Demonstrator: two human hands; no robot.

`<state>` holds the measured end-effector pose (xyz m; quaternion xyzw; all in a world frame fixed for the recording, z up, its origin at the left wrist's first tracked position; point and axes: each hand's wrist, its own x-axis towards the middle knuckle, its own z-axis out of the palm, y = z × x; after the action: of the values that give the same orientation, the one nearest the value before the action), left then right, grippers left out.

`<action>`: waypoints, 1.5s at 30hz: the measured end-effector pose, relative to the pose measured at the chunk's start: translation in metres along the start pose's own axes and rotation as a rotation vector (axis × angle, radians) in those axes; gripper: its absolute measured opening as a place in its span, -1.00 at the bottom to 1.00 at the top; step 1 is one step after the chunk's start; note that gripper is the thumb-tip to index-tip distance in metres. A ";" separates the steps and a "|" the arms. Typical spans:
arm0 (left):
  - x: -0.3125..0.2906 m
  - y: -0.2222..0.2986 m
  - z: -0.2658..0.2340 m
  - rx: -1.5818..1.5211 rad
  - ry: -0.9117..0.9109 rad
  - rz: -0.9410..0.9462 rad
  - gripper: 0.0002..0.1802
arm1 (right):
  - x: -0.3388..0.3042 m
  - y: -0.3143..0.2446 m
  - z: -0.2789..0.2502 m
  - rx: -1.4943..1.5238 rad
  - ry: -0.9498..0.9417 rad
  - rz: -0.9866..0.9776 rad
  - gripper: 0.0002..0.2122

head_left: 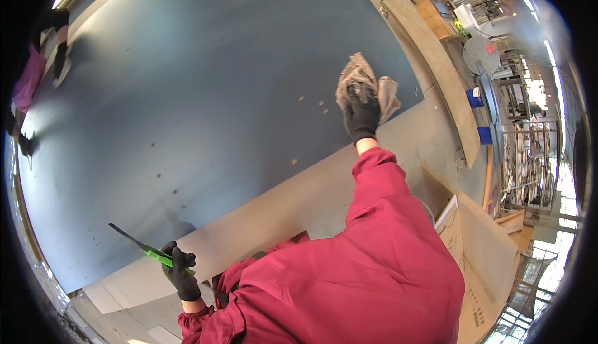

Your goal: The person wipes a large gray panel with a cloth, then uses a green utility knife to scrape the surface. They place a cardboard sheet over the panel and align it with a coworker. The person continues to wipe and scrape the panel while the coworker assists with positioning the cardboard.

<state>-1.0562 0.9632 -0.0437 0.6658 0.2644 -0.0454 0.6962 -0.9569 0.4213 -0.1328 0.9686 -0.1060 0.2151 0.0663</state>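
Note:
My right hand [361, 112], in a black glove, presses a crumpled beige rag [357, 70] onto a large blue-grey sheet [237, 95] near its right edge. The fingers are partly sunk in the cloth. My left hand [180, 273], gloved in black too, is closed round a green-handled knife [159, 255] at the sheet's near edge. Its long dark blade points up and to the left, over the sheet. Several small specks [324, 111] dot the surface between my hands.
Across the sheet at far left is another person in a pink-purple top [30, 81], with dark-gloved hands at its edge. A pale board [436, 76] lies along the right side. Cardboard boxes [467, 269] stand at lower right, and blue bins [484, 135] farther off.

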 end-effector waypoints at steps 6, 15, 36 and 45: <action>-0.031 0.013 0.097 0.202 -0.046 -0.150 -0.74 | 0.005 0.206 0.030 -0.122 0.022 0.112 -0.61; -0.045 0.034 0.126 0.183 -0.055 -0.129 -0.73 | -0.006 0.186 -0.023 -0.164 -0.073 0.337 -0.67; -0.031 0.032 0.124 0.157 -0.198 -0.145 -0.69 | -0.040 0.020 -0.048 0.761 0.081 0.791 -0.75; 0.030 -0.013 0.135 0.118 -0.290 0.017 -0.78 | -0.053 -0.045 -0.065 0.642 0.094 0.826 -0.80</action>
<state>-0.9944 0.8420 -0.0714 0.6940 0.1525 -0.1506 0.6873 -1.0194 0.4856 -0.1004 0.8068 -0.4047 0.2882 -0.3196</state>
